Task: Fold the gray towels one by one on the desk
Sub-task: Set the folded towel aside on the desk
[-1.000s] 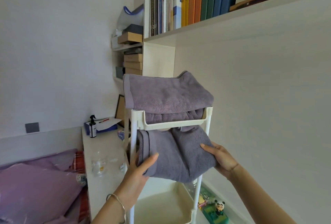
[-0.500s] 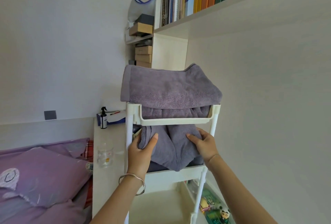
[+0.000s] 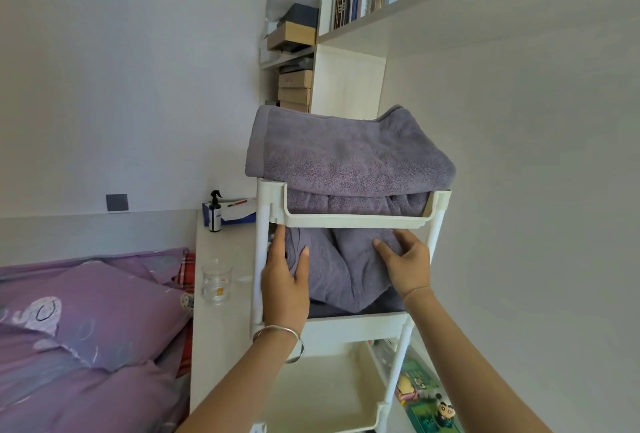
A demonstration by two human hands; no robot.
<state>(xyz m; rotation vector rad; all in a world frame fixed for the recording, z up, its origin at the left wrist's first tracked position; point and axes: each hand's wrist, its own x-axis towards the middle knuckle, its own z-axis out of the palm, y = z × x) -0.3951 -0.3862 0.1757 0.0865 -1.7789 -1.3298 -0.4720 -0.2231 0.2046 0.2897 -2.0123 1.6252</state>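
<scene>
Fuzzy, matt terry cloth on the upper towel (image 3: 349,155) and the lower towel (image 3: 343,276). Smooth, faintly glossy white plastic for the rack (image 3: 353,221). Shiny metal on the bracelet (image 3: 294,332). Clear, glossy glass for the cup (image 3: 216,280). Smooth matt finish on the desk (image 3: 221,328). Soft printed cloth for the pillow (image 3: 104,311).

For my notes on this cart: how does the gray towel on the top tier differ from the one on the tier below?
The upper towel rises above the rim of the top tray; the lower towel sits under that tray. The upper towel is untouched; the left hand and right hand hold the lower towel. The upper towel looks smooth, the lower towel creased. Both are gray.
</scene>
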